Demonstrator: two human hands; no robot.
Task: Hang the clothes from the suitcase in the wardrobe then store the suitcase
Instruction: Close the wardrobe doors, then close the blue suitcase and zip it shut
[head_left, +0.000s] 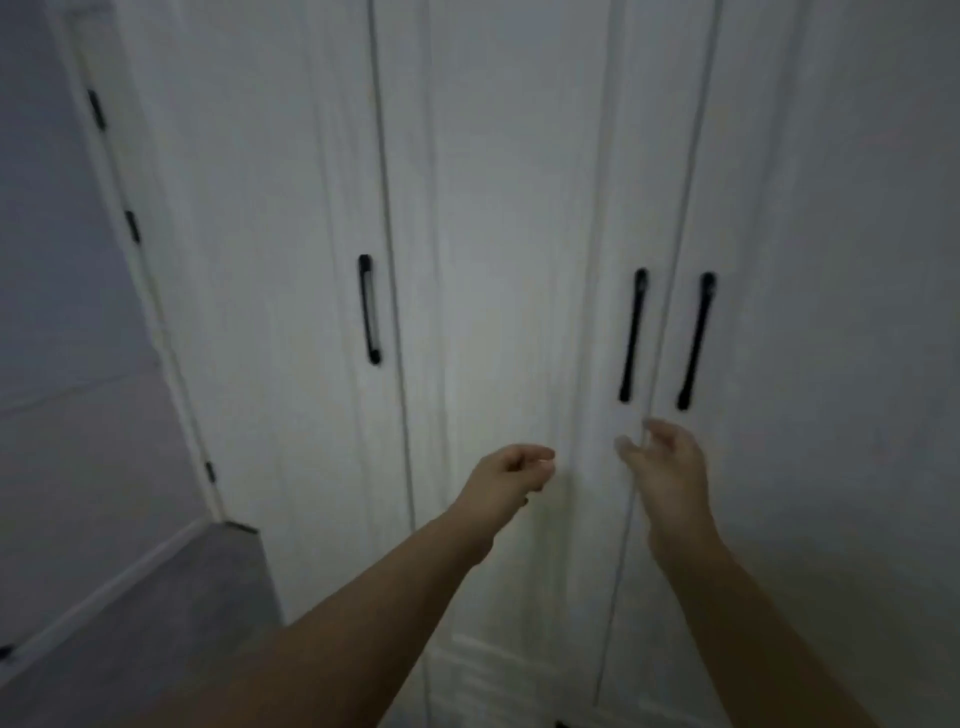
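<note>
Wardrobe (519, 208) doors fill the head view, white and all closed, their long axes upright and their faces turned toward the person. Nothing of the wardrobe's inside shows, so what it holds cannot be told. Three black bar handles stand vertical on the doors: the left handle (369, 309) alone beside one door seam, the middle handle (633, 335) and the right handle (696, 340) paired either side of another seam. Both hands are raised in front of the doors, just below the paired handles and holding nothing. The left hand (511, 475) has its fingers loosely curled inward, near the middle door panel. The right hand (667, 462) has its fingers spread and slightly bent, close under the middle handle without touching it. A grey wall (57, 260) and floor (156, 623) lie to the left.
</note>
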